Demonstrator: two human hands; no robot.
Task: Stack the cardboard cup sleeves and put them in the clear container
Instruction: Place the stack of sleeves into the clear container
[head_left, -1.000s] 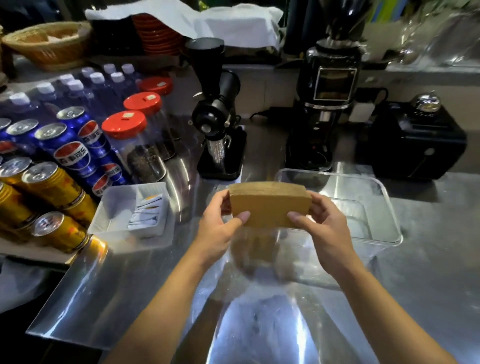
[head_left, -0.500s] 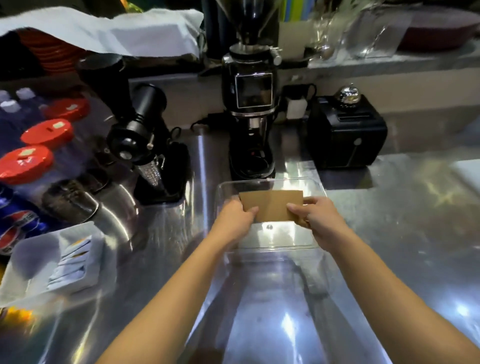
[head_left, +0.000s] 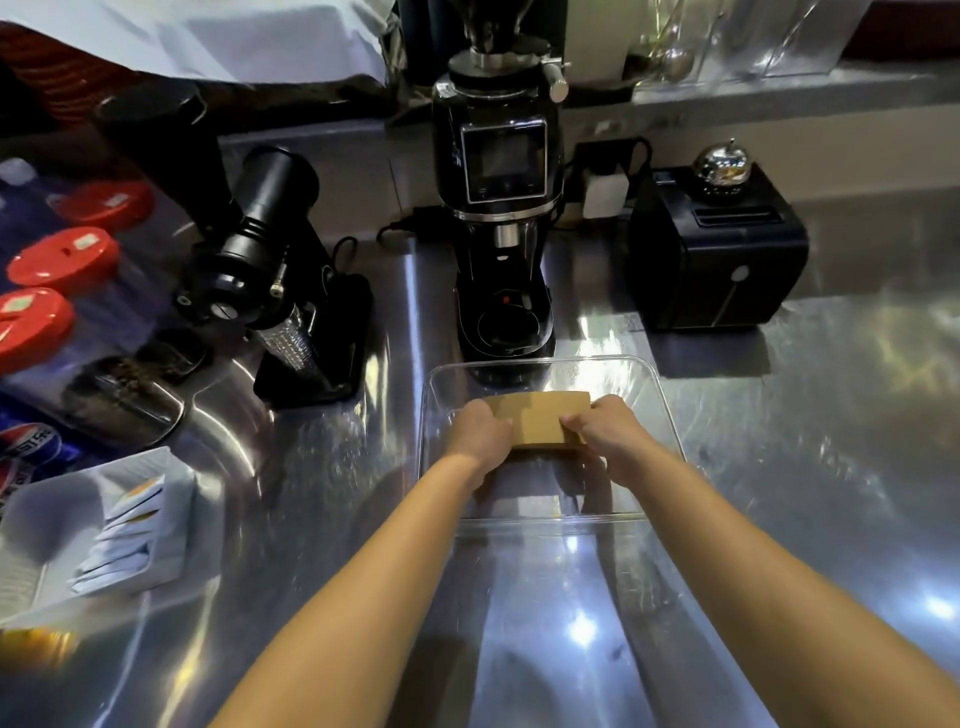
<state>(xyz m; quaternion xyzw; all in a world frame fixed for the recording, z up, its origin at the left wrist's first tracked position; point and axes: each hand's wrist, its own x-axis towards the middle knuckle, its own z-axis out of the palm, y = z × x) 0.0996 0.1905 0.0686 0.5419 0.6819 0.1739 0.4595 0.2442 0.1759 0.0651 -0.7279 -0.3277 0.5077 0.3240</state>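
Observation:
A brown stack of cardboard cup sleeves (head_left: 540, 418) is held flat between both hands inside the clear container (head_left: 670, 426), which sits on the steel counter in front of me. My left hand (head_left: 480, 434) grips the stack's left end and my right hand (head_left: 605, 428) grips its right end. The stack is low within the container walls; whether it touches the bottom I cannot tell. Both forearms reach over the container's near rim.
A black coffee grinder (head_left: 501, 208) stands just behind the container, a second black grinder (head_left: 260, 260) to its left, a black box with a silver bell (head_left: 717, 249) at the right. Red-lidded jars (head_left: 31, 322), cans and a white tray of sachets (head_left: 104, 530) fill the left side.
Both hands have carried the sleeve stack forward and down, from above the counter into the clear container. My view has swung to the right, centring on the container.

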